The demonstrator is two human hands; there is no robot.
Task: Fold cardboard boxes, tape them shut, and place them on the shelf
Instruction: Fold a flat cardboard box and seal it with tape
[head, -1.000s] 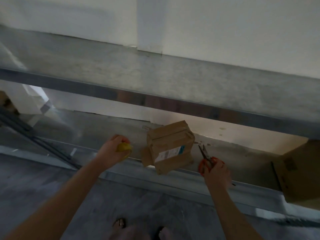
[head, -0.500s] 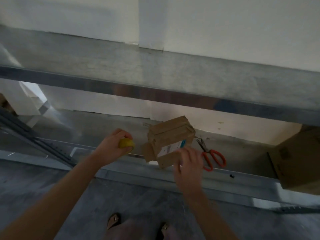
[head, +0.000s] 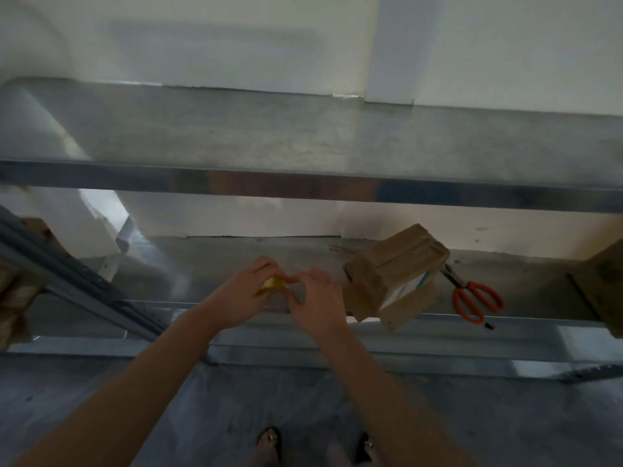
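A small taped cardboard box (head: 394, 274) with a white label sits tilted on the lower metal shelf (head: 236, 254), its corner over the front edge. My left hand (head: 249, 291) grips a yellow tape roll (head: 273, 284) in front of the shelf, left of the box. My right hand (head: 317, 298) has its curled fingertips at the right side of the roll, thumb and forefinger pinching at its edge. Neither hand touches the box.
Orange-handled scissors (head: 475, 298) lie on the shelf just right of the box. A larger cardboard box (head: 603, 284) stands at the far right, and more cardboard (head: 13, 291) sits at the left edge. An upper shelf (head: 303, 143) runs above. My feet are on the grey floor below.
My right hand left the scissors on the shelf, passed in front of the box and came left to the tape roll. The view shifted left; the box has not moved.
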